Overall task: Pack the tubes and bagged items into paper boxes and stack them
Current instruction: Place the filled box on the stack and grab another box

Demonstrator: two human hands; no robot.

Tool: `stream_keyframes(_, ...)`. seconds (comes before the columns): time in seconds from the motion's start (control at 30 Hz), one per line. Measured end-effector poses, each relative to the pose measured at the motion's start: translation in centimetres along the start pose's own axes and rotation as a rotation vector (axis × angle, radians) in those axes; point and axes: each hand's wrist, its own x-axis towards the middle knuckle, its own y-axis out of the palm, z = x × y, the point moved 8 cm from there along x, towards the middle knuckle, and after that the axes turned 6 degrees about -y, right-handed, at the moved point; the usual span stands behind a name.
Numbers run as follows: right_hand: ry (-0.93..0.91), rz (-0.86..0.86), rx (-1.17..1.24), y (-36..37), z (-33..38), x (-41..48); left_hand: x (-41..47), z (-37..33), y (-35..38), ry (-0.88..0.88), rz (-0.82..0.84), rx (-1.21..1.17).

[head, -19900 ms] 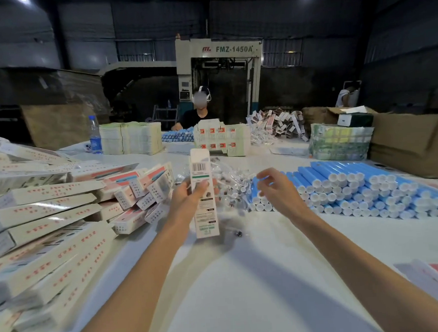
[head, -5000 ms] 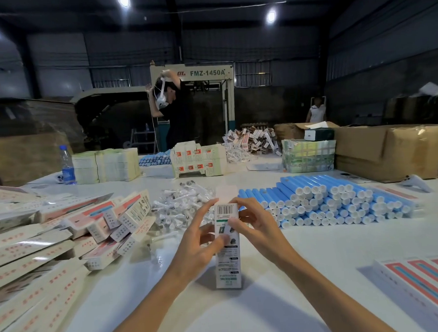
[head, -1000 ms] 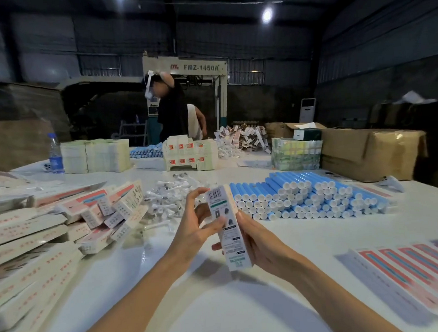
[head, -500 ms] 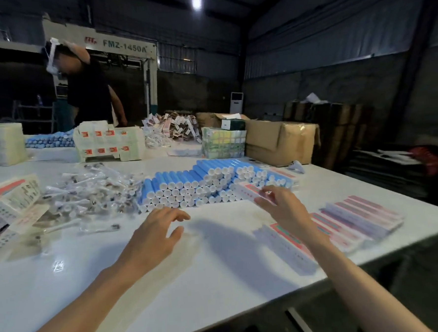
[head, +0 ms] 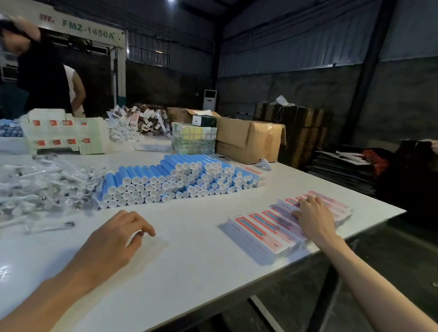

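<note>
Resting low over the bare white worktop [head: 193,265], the left hand [head: 110,245] was loosely curled and held nothing, probably parked there while the other hand worked. The right hand [head: 314,217] lay flat, fingers spread, on the row of packed paper boxes [head: 263,230]; it pressed on them rather than gripped, most likely squaring the latest box into line. These boxes lay side by side close to the worktop's right edge, the nearest ends almost at the lip, so any push toward the person risked tipping one off. Between the two hands the surface was open, giving free room to assemble the next box.

Farther out, the blue tubes [head: 172,179] were stacked in a low pile with white caps facing the person, handy for pulling one at a time. Just left of them the clear bagged items [head: 35,192] sprawled in a loose heap, one stray bag lying apart toward the left hand. Beyond stood stacked cartons [head: 64,131] and a brown cardboard box [head: 247,141] near the far right corner. Another person [head: 43,71] stood behind the worktop.
</note>
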Motion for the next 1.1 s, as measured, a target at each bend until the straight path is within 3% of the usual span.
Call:
stream_keyframes(0.33, 0.064, -0.01, 0.007, -1.2, 0.1, -1.3, -0.8, 0.8, -0.6, -0.076, 0.056, -0.027)
stream_keyframes(0.47, 0.018, -0.115, 0.058, -3.0, 3.0, -0.6, -0.6, 1.3, -0.5, -0.082, 0.04, -0.006)
stream_keyframes(0.6, -0.09, -0.223, 0.425, -5.6, 11.7, 1.3, -0.4, 2.2, -1.2, -0.134, -0.006, 0.003)
stream_keyframes(0.73, -0.258, -0.153, 0.846, -7.6, 23.6, 1.2, -0.3, 3.0, -2.4, -0.232, -0.054, 0.045)
stream_keyframes(0.87, -0.428, -0.114, 1.224, -10.1, 34.8, -1.0, -0.3, 4.0, -4.2, -0.366, 0.003, 0.135)
stream_keyframes(0.97, -0.513, -0.04, 1.374, -10.8, 41.8, -2.7, -1.5, 5.4, -6.3, -0.481, 0.031, 0.271)
stream_keyframes(1.1, -0.638, 0.053, 1.383, -9.4, 47.5, -5.6, -5.0, 8.9, -10.1, -0.668, 0.085, 0.555)
